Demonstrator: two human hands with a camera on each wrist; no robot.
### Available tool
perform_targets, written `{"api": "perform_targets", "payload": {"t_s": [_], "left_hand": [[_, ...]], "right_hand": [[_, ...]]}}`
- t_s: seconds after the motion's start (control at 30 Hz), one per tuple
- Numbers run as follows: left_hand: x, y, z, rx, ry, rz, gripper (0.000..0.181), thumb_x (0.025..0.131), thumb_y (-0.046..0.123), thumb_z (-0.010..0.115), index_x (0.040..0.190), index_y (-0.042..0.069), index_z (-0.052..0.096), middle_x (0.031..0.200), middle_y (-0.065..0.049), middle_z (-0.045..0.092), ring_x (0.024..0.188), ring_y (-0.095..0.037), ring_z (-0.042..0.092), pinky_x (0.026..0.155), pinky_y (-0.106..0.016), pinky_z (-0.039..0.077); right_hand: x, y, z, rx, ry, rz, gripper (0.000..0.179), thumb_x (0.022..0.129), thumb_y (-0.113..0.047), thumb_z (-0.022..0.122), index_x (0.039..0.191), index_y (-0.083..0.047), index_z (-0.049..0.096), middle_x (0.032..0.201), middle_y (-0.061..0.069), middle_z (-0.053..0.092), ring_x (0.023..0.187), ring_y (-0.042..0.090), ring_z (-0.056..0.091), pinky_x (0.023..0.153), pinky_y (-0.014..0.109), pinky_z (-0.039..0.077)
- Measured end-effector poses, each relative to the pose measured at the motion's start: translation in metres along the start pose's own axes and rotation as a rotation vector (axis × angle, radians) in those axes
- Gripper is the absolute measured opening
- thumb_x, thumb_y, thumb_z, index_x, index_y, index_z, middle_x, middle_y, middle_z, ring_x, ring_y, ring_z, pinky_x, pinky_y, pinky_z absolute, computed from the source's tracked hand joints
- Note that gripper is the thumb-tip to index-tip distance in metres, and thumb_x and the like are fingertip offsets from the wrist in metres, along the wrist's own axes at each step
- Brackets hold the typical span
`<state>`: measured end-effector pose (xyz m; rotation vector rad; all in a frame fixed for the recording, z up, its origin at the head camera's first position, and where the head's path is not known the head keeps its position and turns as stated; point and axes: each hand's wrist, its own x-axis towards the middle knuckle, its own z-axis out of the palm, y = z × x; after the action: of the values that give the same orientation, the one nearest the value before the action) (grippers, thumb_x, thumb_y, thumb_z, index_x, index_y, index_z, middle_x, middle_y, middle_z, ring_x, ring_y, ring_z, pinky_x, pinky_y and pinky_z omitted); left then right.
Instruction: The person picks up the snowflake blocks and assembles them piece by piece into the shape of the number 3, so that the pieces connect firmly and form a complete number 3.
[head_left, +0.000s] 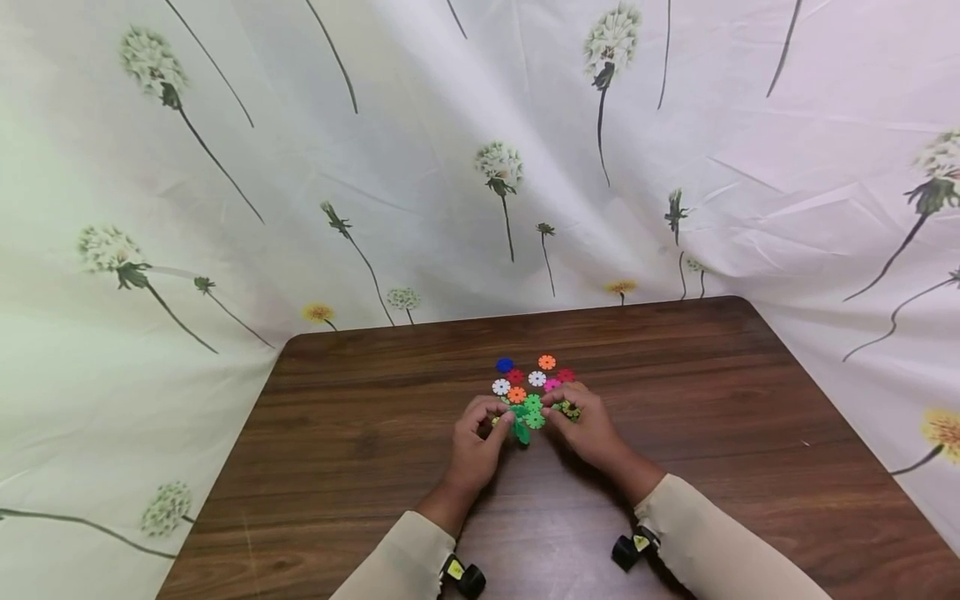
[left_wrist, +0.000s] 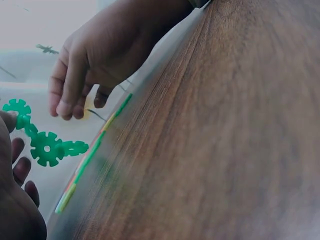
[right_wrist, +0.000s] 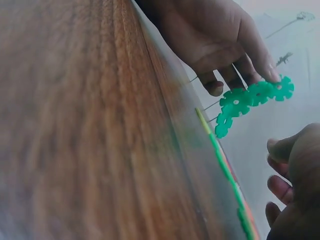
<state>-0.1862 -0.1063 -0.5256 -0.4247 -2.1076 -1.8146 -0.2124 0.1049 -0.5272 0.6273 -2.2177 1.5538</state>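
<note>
One flower-printed cloth (head_left: 427, 167), one brown wooden table (head_left: 352, 467), two hands, right hand (head_left: 592, 429) with fingers loosely bent beside the chain, left hand (head_left: 475, 446) pinching one chain of four green discs (right_wrist: 245, 100) above the table, beyond it two white discs (head_left: 537, 381), one blue disc (head_left: 505, 365).

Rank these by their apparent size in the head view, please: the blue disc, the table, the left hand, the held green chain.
1. Table
2. Left hand
3. Held green chain, as far as it shows
4. Blue disc
</note>
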Motion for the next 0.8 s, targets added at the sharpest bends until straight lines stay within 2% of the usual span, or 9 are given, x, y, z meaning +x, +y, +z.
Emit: {"api": "perform_targets", "payload": {"t_s": [0.23,0.33,0.47,0.57,0.8], "left_hand": [[0.0012,0.0,-0.0001,-0.005,0.016,-0.001,0.002,0.102,0.002,0.074,0.104,0.002,0.075,0.11,-0.021,0.072,0.09,-0.008,0.059,0.073,-0.021,0.045],[0.0011,-0.0003,-0.0006,-0.003,0.014,-0.007,0.004,0.103,0.002,0.073,0.104,0.005,0.075,0.111,-0.021,0.072,0.089,-0.008,0.059,0.073,-0.02,0.045],[0.001,-0.0002,-0.0012,0.003,0.015,-0.021,0.005,0.104,0.003,0.073,0.104,0.007,0.076,0.111,-0.017,0.072,0.09,-0.009,0.059,0.074,-0.02,0.045],[0.0009,0.001,-0.0011,0.0,0.015,-0.025,0.004,0.104,0.004,0.072,0.104,0.006,0.076,0.112,-0.017,0.072,0.092,-0.009,0.06,0.075,-0.02,0.045],[0.0011,0.0018,-0.0007,-0.019,0.014,-0.024,0.003,0.103,0.003,0.073,0.105,0.004,0.075,0.111,-0.019,0.072,0.094,-0.007,0.061,0.076,-0.02,0.047]], "right_hand": [[0.0004,0.0061,0.0003,-0.102,-0.023,-0.005,0.019,0.084,0.006,0.088,0.099,-0.001,0.079,0.106,0.014,0.08,0.109,0.032,0.064,0.102,0.043,0.048],[0.0004,0.0068,0.0,-0.134,-0.057,0.018,0.02,0.083,0.002,0.09,0.099,-0.003,0.079,0.112,0.018,0.079,0.115,0.037,0.062,0.107,0.055,0.04],[0.0004,0.009,0.0003,-0.19,-0.107,0.074,0.018,0.085,-0.006,0.092,0.096,-0.009,0.079,0.119,0.017,0.077,0.124,0.041,0.058,0.106,0.066,0.033],[0.0007,0.0106,0.0008,-0.234,-0.137,0.116,0.018,0.085,-0.012,0.093,0.096,-0.013,0.079,0.125,0.016,0.074,0.13,0.042,0.054,0.107,0.067,0.03],[0.0018,0.0102,0.0017,-0.282,-0.179,0.182,0.022,0.084,-0.021,0.096,0.099,-0.014,0.081,0.138,0.017,0.063,0.139,0.047,0.043,0.11,0.068,0.025]]}}
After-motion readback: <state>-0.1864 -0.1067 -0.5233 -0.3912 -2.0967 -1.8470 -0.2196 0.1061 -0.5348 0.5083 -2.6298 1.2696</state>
